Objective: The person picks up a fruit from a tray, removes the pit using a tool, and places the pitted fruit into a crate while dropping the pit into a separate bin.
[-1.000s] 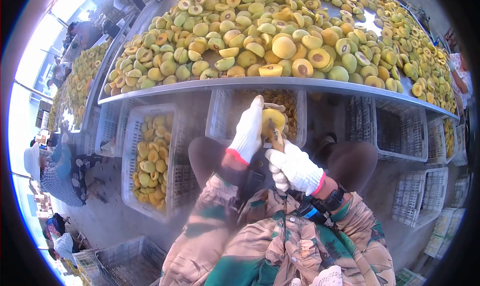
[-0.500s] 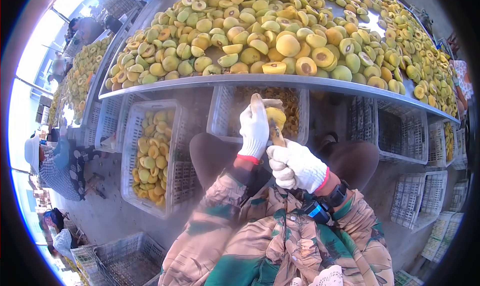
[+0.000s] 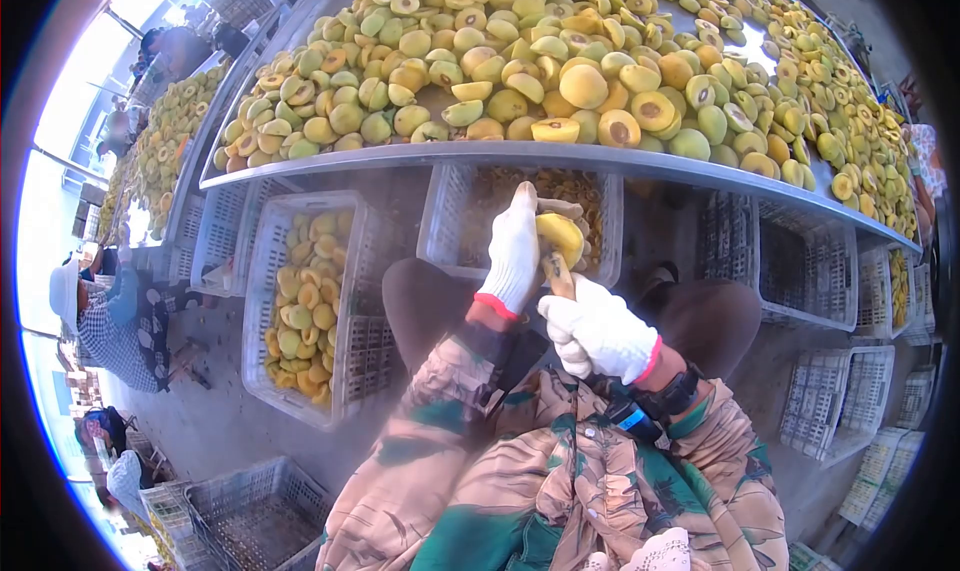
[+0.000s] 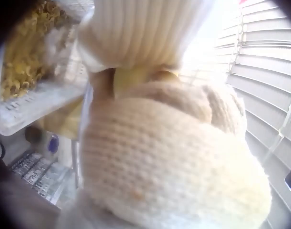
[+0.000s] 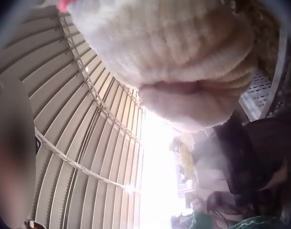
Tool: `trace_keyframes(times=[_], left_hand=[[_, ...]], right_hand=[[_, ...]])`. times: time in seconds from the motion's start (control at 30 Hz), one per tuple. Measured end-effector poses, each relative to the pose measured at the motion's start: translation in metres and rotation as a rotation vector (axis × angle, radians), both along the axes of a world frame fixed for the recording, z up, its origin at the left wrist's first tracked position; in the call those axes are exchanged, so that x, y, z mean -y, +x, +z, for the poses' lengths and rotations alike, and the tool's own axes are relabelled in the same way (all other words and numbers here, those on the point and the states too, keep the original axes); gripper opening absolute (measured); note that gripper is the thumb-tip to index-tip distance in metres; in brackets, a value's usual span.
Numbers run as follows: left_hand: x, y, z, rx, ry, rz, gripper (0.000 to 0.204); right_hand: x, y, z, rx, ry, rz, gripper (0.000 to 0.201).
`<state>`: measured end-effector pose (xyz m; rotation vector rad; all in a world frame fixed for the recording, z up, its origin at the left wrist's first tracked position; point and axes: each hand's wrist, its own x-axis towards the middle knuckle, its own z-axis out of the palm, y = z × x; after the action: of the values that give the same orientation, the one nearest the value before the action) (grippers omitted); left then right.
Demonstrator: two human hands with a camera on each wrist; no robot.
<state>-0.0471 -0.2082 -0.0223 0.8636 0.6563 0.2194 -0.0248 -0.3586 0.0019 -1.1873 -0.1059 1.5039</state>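
Note:
Both hands wear white knitted gloves. My left hand [image 3: 513, 246] holds a yellow peach half [image 3: 562, 236] in front of the knees, thumb on the near side. In the left wrist view a strip of the peach half [image 4: 129, 80] shows between the glove's thumb and fingers. My right hand [image 3: 600, 329], lower and to the right, grips a slim brown tool [image 3: 558, 274] with a dark-marked shaft. Its upper end meets the peach half's lower edge; the tip is hidden there. The right wrist view shows the right glove [image 5: 183, 62] with its fingers curled, the tool out of sight.
A metal-edged table [image 3: 480, 153] heaped with peach halves [image 3: 520, 81] stands ahead. Below it a crate [image 3: 440, 221] holds yellow scraps. A crate [image 3: 350, 356] of peach halves stands left, other crates [image 3: 835, 406] right. Another person [image 3: 110, 321] sits far left.
The peach half has turned in the left hand, its broad cut face now seen more from the side. Both hands stay close together with the tool against it. The head view has shifted slightly.

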Motion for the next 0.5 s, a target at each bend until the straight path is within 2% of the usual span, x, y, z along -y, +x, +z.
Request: trace_keyframes(times=[0.1,0.2,0.3,0.4,0.43,0.5], left_hand=[[0.000,-0.003,0.005,0.038,-0.070,-0.031,0.064],[-0.001,-0.005,0.003,0.064,-0.136,-0.085,0.063],[-0.003,-0.006,-0.004,0.101,-0.319,-0.108,0.062],[-0.016,-0.001,-0.036,0.324,-0.505,-0.070,0.061],[-0.019,-0.002,-0.035,0.270,-0.472,0.099,0.059],[-0.042,-0.002,-0.050,0.142,-0.555,0.419,0.059]], right_hand=[[0.001,0.002,0.000,-0.080,0.044,0.024,0.022],[-0.005,-0.009,0.001,0.266,-0.125,0.043,0.019],[-0.004,-0.003,0.005,-0.253,0.130,-0.002,0.010],[-0.007,0.001,0.008,-0.204,0.169,-0.011,0.009],[-0.008,0.006,0.007,-0.191,0.191,-0.021,0.010],[-0.010,0.022,-0.003,-0.166,0.243,-0.023,0.012]])
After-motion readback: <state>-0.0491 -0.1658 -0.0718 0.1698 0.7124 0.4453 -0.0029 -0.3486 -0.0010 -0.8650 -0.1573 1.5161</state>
